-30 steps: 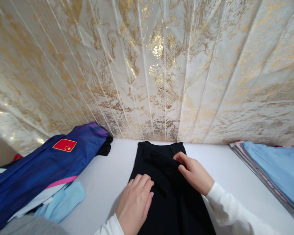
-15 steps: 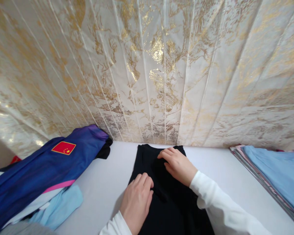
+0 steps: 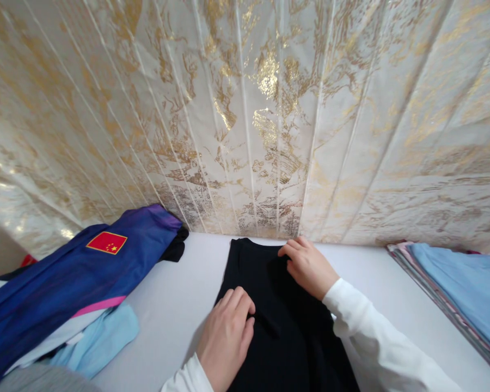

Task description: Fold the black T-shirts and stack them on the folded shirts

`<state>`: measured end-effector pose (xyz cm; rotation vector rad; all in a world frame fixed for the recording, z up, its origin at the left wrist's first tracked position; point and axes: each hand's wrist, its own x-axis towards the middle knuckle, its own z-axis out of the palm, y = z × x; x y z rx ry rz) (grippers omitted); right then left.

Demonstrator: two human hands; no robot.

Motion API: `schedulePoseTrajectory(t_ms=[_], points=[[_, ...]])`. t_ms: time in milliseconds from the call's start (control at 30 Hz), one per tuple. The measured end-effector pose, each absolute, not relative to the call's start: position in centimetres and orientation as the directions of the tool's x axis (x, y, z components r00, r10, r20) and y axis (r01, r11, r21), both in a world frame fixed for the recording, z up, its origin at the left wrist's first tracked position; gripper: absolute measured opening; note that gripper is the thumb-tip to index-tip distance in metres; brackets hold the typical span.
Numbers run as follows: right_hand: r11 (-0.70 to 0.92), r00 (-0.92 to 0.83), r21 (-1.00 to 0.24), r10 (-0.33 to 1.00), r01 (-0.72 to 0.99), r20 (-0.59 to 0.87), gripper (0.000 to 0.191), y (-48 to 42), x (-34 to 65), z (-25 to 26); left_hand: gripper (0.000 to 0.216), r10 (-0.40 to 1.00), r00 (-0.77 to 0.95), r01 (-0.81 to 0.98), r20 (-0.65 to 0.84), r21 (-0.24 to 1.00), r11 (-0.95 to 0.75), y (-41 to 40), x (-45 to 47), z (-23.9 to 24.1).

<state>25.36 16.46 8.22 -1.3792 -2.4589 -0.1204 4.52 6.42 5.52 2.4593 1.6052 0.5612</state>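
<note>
Right hand [image 3: 310, 267] has left the bunched fold for the far right corner of the black garment [image 3: 283, 340], can't tell if pinching; far part now looks flatter. Left hand [image 3: 227, 332], apart, rests loosely on the left side. Garment lies under and between both; blue jersey [image 3: 126, 272] left, folded stack [image 3: 465, 288] right.

Plain black garment [image 3: 286, 332], blue-purple jersey [image 3: 85, 283] (with a yellow-starred red patch [image 3: 106, 243]), off-white backdrop [image 3: 249, 120] figured in gold
</note>
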Motion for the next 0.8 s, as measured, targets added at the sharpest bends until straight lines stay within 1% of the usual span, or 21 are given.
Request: schedulePoseTrajectory(t_ms=[67,167,233,333,433,533,667,800], points=[[0.589,-0.525,-0.100,0.776,0.802,0.350,0.024,16.1,24.0,7.9,0.021,0.907,0.349,0.838,0.235,0.355,-0.415,6.2,4.2,5.3],[0.633,-0.577,-0.073,0.742,0.771,0.341,0.028,15.9,23.2,7.5,0.021,0.905,0.345,0.821,0.249,0.386,-0.420,5.9,3.7,5.0],[0.611,-0.577,-0.040,0.766,0.791,0.282,0.024,16.0,23.3,7.3,0.020,0.904,0.345,0.819,0.251,0.391,-0.421,5.9,3.6,4.9],[0.523,-0.517,0.030,0.831,0.852,0.203,0.015,16.3,23.9,7.2,0.019,0.905,0.347,0.823,0.244,0.383,-0.419,6.0,3.7,4.8],[0.491,-0.495,0.067,0.851,0.868,0.173,0.008,16.5,24.4,7.6,0.020,0.902,0.355,0.825,0.245,0.372,-0.425,6.1,3.8,4.8],[0.510,-0.509,0.036,0.848,0.860,0.147,0.007,16.6,25.1,8.2,0.020,0.899,0.360,0.826,0.249,0.363,-0.431,6.1,3.9,4.9],[0.509,-0.507,-0.037,0.860,0.860,0.060,0.021,16.8,26.4,8.9,0.021,0.888,0.373,0.820,0.269,0.353,-0.451,6.2,4.0,4.9],[0.499,-0.497,-0.029,0.866,0.866,0.049,0.021,16.9,26.9,8.8,0.021,0.879,0.381,0.805,0.285,0.365,-0.467,6.4,4.1,4.9]])
